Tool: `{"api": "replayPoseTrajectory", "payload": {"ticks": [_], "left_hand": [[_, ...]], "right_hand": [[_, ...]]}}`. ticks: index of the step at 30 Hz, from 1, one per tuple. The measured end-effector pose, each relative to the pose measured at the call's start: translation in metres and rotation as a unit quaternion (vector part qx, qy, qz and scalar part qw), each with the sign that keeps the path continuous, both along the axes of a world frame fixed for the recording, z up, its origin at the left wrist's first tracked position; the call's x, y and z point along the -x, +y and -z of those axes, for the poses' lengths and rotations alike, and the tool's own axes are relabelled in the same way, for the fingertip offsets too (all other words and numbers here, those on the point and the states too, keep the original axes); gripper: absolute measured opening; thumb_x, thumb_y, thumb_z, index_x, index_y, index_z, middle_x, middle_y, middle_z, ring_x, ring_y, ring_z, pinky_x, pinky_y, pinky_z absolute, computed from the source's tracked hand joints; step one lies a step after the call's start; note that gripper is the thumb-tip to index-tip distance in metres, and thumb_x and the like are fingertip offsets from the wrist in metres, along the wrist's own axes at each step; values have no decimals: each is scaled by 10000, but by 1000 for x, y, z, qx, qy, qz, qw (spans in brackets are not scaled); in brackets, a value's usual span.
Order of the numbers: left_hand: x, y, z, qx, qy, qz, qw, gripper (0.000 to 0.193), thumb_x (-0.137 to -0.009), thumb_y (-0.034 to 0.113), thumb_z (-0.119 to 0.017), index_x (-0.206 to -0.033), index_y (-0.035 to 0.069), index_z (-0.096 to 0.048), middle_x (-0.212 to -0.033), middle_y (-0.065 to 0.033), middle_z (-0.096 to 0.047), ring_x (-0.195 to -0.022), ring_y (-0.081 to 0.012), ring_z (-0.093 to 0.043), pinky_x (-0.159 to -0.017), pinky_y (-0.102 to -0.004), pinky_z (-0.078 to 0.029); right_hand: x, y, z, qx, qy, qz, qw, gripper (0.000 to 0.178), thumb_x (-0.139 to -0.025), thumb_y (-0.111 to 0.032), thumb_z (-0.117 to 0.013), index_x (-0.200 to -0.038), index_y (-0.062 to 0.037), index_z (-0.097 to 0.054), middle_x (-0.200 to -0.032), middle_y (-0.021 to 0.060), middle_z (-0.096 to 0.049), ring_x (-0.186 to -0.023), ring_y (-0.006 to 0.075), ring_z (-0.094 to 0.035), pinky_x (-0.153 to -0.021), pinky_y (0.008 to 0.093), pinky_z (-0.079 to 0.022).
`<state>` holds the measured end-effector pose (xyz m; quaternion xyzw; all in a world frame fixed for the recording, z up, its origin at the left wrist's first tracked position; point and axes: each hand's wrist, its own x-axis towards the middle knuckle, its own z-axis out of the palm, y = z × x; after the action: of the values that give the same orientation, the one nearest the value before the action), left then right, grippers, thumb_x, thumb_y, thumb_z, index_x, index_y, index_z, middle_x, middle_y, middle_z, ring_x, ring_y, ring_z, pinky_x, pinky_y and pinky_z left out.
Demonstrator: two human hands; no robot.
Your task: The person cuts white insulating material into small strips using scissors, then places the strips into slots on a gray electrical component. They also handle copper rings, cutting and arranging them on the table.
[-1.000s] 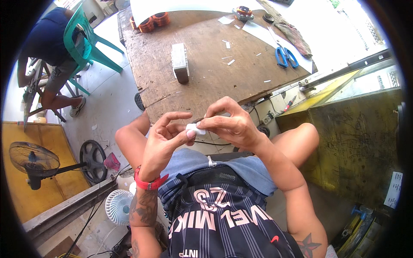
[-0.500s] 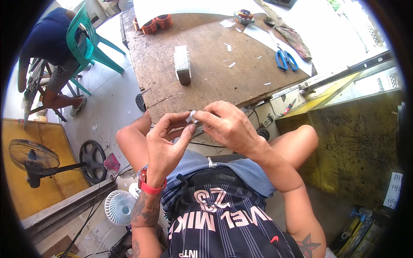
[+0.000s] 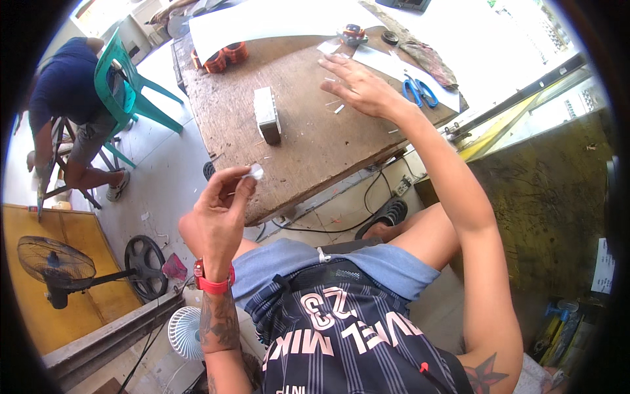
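My left hand [image 3: 215, 213] pinches a small curled white piece, perhaps paper [image 3: 255, 172], between thumb and fingertips, just off the table's near left corner. My right hand [image 3: 361, 88] is stretched out over the far right part of the wooden table [image 3: 216, 111], fingers extended, nothing seen in it. Near its fingertips lie a white paper scrap [image 3: 328, 47] and a small stator with copper windings [image 3: 353, 33]. Several thin white strips [image 3: 339, 109] are scattered below that hand. Blue-handled scissors [image 3: 420, 92] rest on a white sheet [image 3: 377, 60] to its right.
A rectangular block with a white top [image 3: 264, 105] stands mid-table. Copper coils [image 3: 226, 58] sit at the far left beside a large white sheet [image 3: 262, 26]. A person [image 3: 72, 98] bends by a green chair [image 3: 128, 92]. A black fan [image 3: 56, 262] stands left; cables hang under the table.
My hands have parted. The right let go of the white piece and moved far and right over the table; the left keeps the piece and has shifted left.
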<state>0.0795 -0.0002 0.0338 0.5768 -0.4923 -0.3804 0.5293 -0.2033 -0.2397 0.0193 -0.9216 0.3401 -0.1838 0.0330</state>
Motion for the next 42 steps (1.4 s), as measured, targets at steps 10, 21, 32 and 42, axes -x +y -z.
{"api": "replayPoseTrajectory", "payload": {"ticks": [10,21,32,42], "left_hand": [[-46,-37,21,78,-39,-53,995,152,-1011,23,-710,-1159,0,-684,-1002,-39,-731,-917,-70,-672,-792,-224,-530],[-34,-85,30,102,-39,-41,993,158,-1012,27,-709,-1156,3,-647,-1020,-39,-716,-957,-92,-674,-857,-249,-540],[-21,-117,30,54,-173,4,983,229,-966,-34,-654,-1193,-9,-665,-1072,-50,-730,-1014,-118,-667,-933,-279,-527],[-18,-111,31,89,-275,-41,957,211,-933,28,-725,-1136,3,-774,-1036,-150,-805,-983,-179,-770,-876,-308,-577]], "right_hand": [[58,110,11,15,47,-164,985,566,-1076,-475,-553,-1542,-153,-538,-1596,141,-508,-1523,315,-423,-1292,489,-293],[30,106,24,49,5,19,999,672,-1075,-642,-395,-1524,-173,-567,-1544,148,-566,-1498,332,-454,-1281,514,-295],[39,99,26,-5,-24,121,992,578,-1044,-529,-574,-1477,-147,-576,-1522,122,-535,-1476,347,-446,-1272,525,-314],[26,99,21,13,-70,114,991,588,-1041,-559,-567,-1362,-76,-662,-1412,179,-598,-1366,388,-530,-1246,525,-338]]}}
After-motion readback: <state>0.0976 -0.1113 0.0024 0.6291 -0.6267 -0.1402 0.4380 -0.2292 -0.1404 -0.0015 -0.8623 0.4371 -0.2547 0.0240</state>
